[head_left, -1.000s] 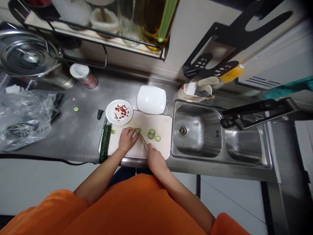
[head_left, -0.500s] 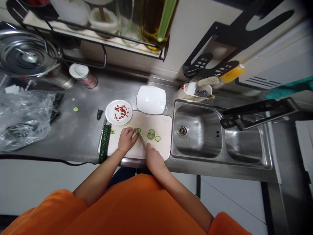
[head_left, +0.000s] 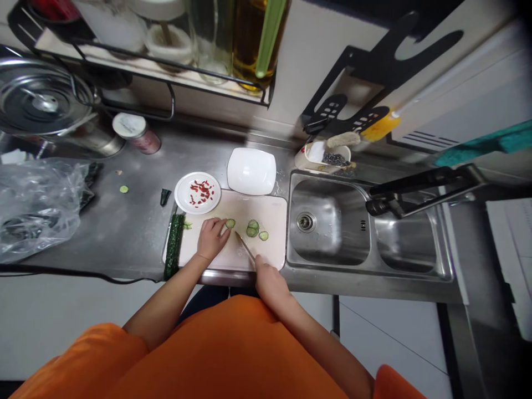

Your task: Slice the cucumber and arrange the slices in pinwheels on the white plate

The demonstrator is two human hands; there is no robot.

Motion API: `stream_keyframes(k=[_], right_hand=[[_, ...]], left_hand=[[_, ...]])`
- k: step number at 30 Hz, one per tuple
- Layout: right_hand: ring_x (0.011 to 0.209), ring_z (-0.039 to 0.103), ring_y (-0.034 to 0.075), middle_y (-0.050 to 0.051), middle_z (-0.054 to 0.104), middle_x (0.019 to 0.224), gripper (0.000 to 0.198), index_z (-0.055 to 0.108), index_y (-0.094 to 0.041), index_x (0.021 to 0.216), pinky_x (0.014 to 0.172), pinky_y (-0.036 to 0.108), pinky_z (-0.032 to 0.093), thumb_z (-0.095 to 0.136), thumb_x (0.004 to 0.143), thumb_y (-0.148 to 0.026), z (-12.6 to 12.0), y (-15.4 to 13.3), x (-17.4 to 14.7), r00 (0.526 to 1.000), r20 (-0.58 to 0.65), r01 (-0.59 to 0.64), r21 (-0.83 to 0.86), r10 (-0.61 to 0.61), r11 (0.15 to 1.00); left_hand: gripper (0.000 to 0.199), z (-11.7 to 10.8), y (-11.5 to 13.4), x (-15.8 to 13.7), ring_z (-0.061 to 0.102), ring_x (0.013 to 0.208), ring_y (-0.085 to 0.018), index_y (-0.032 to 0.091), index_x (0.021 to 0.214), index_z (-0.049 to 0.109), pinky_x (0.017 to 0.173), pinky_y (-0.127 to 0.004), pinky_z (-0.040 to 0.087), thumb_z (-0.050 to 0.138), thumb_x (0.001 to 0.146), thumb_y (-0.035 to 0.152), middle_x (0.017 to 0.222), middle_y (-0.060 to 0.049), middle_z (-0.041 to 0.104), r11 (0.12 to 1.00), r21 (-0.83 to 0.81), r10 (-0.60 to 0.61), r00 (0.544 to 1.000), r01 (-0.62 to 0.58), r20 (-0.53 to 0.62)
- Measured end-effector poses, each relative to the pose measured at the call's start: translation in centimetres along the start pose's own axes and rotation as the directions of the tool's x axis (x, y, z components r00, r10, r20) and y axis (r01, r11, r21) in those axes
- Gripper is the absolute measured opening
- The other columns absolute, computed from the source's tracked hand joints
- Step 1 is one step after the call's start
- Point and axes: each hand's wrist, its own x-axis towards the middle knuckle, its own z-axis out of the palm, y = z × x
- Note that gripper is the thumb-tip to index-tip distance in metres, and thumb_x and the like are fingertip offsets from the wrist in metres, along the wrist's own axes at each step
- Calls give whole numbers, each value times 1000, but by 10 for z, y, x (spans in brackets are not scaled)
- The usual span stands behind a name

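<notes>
My right hand [head_left: 270,280] is closed round the handle of a knife [head_left: 246,247], whose blade points up and left over the pale cutting board [head_left: 272,208]. Beside the blade tip, my left hand [head_left: 211,239] has its fingers curled and pinches a cucumber slice [head_left: 230,223] at the fingertips. To the right on the board lie several overlapping cucumber slices [head_left: 252,228] and one separate slice [head_left: 263,236]. A long dark-green cucumber [head_left: 173,246] rests along the board's left edge, near small green scraps [head_left: 188,225].
Behind the board stand a round plate [head_left: 178,191] with chopped red pieces and a white rectangular dish [head_left: 251,170]. A cucumber end [head_left: 165,197] and a plastic bag [head_left: 41,205] are left. On the right is a steel sink [head_left: 332,221] with a black faucet [head_left: 419,194].
My right hand has drawn the knife down and right, away from the cucumber slice and my left fingers. The whole view has shifted slightly.
</notes>
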Motion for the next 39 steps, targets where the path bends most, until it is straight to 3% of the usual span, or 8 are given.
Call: stream_keyframes(k=[10,15,20,30,34,37,39], right_hand=[[92,62,24,11,64,92,46,41,-17,121,69,29,40,31,80,0,8,14,-9,1000,-8,2,11,-2,1000],[92,62,24,11,64,93,43,43,-18,118,69,29,40,32,80,-1,8,17,-10,1000,1,-6,21,5,1000],[91,61,23,11,64,93,40,45,-18,113,69,29,40,32,79,-1,6,19,-13,1000,11,-7,39,7,999],[91,61,23,11,63,94,41,43,-19,114,67,28,39,32,79,0,4,20,-15,999,30,-12,64,10,998],[92,61,24,12,63,94,41,43,-18,114,67,29,39,33,78,0,7,22,-15,1000,23,0,43,-1,999],[92,61,24,12,64,93,40,43,-18,114,67,29,40,32,80,-1,9,22,-15,1000,13,4,27,-5,1000],[92,61,23,12,63,94,41,43,-18,115,68,29,40,31,81,-1,10,22,-15,1000,11,1,24,-1,1000]], left_hand=[[36,4,14,10,52,103,-24,14,120,54,93,-40,43,46,88,29,105,-14,57,978,-36,-209,963,206,-167],[35,2,19,17,51,107,-25,19,120,57,94,-42,41,48,87,30,111,-14,59,998,-12,-61,997,61,-37],[31,-2,12,24,52,104,-26,20,113,63,91,-43,42,45,89,28,116,-11,61,997,54,49,998,-52,46],[30,-27,3,15,53,99,-28,19,108,64,87,-44,39,44,89,29,107,-14,63,978,194,-67,997,71,-27],[29,-28,12,13,53,99,-27,19,108,64,87,-43,40,47,87,29,109,-14,62,984,164,-69,997,75,-46],[28,-16,27,21,54,97,-24,20,109,64,88,-40,41,49,87,29,103,-11,64,998,36,42,997,-45,63],[27,-5,37,28,55,94,-23,21,108,64,86,-39,43,52,85,30,97,-8,65,991,-42,135,972,-129,194]])
